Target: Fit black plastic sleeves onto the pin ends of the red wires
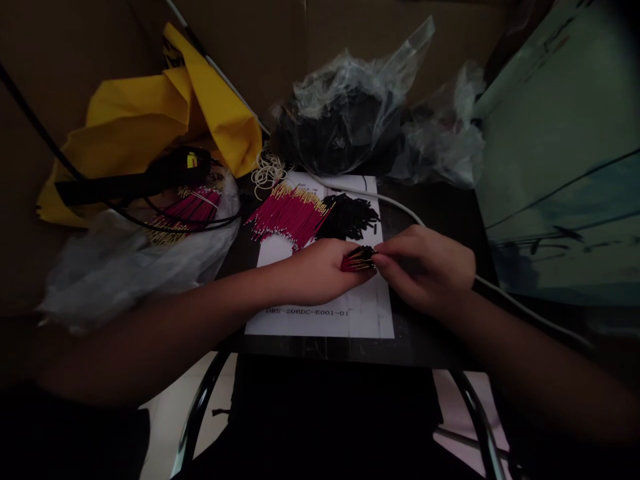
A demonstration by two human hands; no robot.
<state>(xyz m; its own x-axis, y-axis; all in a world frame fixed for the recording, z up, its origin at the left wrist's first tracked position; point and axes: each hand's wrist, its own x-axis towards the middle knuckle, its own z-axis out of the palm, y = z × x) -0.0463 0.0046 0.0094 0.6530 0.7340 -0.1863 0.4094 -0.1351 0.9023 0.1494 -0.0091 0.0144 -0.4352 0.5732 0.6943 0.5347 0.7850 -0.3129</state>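
My left hand (pixel 320 270) is wrapped round a bundle of thin red wires (pixel 356 261), whose gold and black tips point to the right. At those tips, my right hand (pixel 425 267) has thumb and forefinger pinched together; whatever they grip is too small and dark to make out. Just behind my left hand lies a spread of red wires with gold terminals (pixel 295 213). Beside it is a heap of short black sleeves (pixel 353 217). Both piles rest partly on a printed white sheet (pixel 320 323).
Clear plastic bags with dark contents (pixel 345 127) stand at the back. On the left are yellow cloth-like material (pixel 135 113), another red wire bundle (pixel 193 210) on crumpled plastic (pixel 135 267), and black cables. Pale rubber bands (pixel 269 170) and a white cable (pixel 390 198) lie behind the sheet.
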